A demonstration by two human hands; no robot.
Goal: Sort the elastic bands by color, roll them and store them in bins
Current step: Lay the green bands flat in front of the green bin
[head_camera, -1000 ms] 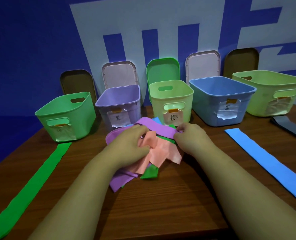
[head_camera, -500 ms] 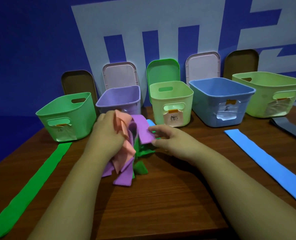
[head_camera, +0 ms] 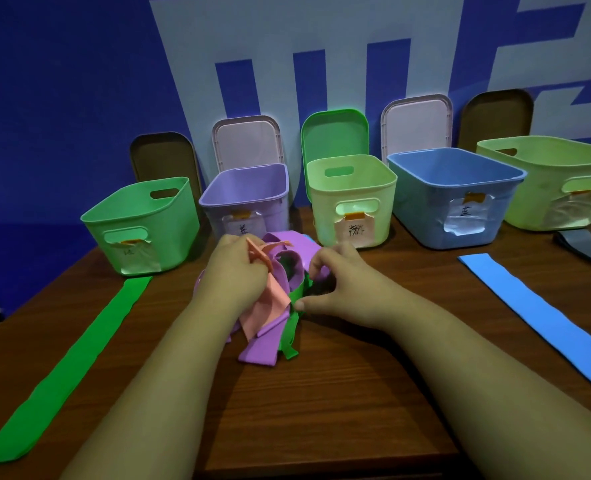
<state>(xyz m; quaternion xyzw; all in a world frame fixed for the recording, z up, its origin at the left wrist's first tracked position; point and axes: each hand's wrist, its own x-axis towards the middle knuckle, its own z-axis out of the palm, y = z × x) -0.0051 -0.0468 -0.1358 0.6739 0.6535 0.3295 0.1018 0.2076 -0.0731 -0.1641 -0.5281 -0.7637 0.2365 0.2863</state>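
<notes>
A tangled bundle of elastic bands sits at the table's middle: a pink band (head_camera: pixel 268 306), a purple band (head_camera: pixel 264 344) and a green band (head_camera: pixel 291 329). My left hand (head_camera: pixel 233 275) is shut on the bundle and lifts it off the wood. Beside it, my right hand (head_camera: pixel 339 289) pinches the green band between thumb and fingers. A long green band (head_camera: pixel 65 365) lies flat at the left. Flat at the right is a long blue band (head_camera: pixel 543 320). Five bins stand in a row behind: green bin (head_camera: pixel 141 223), purple bin (head_camera: pixel 245 197), pale yellow bin (head_camera: pixel 351 199), blue bin (head_camera: pixel 455 195), light green bin (head_camera: pixel 557 181).
Lids lean against the blue wall behind the bins, among them a green lid (head_camera: pixel 333 133) and a white lid (head_camera: pixel 417 124). A dark grey band (head_camera: pixel 585 247) lies at the far right edge. The wooden table (head_camera: pixel 321 410) ends just below my forearms.
My left hand gathered the spread pile and raised it. My right hand let go of the purple band and moved down onto the green band.
</notes>
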